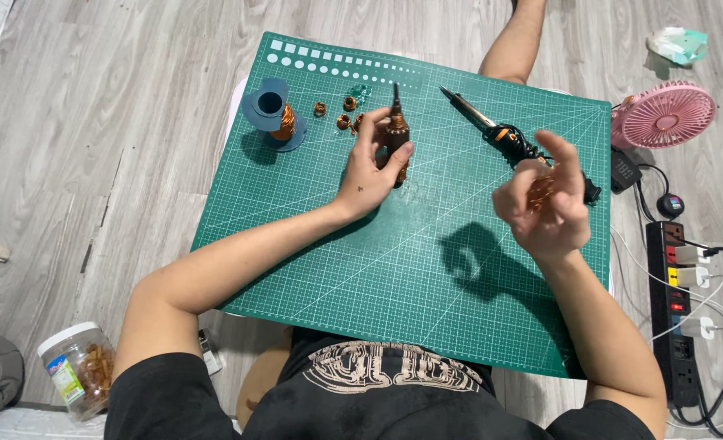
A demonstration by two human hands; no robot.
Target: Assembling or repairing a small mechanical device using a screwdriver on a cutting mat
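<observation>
Your left hand (371, 167) is closed around a small brown bottle (397, 138) with a dark pointed nozzle, standing upright on the far middle of the green cutting mat (394, 269). Your right hand (545, 204) is raised above the mat's right side, its grip curled shut on a bundle of copper wire (538, 194). Just beyond that hand lies a soldering iron (480, 118), tip pointing far-left. Small copper coils (347, 114) sit left of the bottle, and a blue spool of copper wire (273, 114) stands further left. On the floor to the right are a pink fan (665, 114) and a black power strip (678, 310); a plastic jar (76, 367) sits near-left.
</observation>
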